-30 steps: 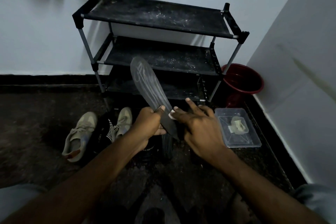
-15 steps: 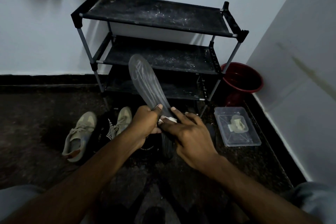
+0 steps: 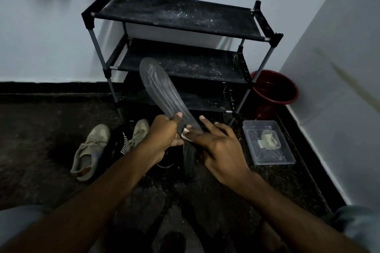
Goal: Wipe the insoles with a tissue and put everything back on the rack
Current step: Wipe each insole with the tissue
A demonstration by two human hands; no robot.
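So your left hand [image 3: 164, 131] is clamped round the heel end of the grey insole [image 3: 160, 88], thumb on top, with the toe end poking up in front of the black rack [image 3: 181, 16]. Your right hand [image 3: 218, 146] has its fingers out straight, pressing a white tissue [image 3: 186, 135] onto the insole right beside that thumb. There are tan shoes [image 3: 90, 150] on the floor [image 3: 41, 150] to the left and a clear box [image 3: 267, 156] to the right.

shoes [image 3: 90, 150] left of rack [image 3: 181, 51]
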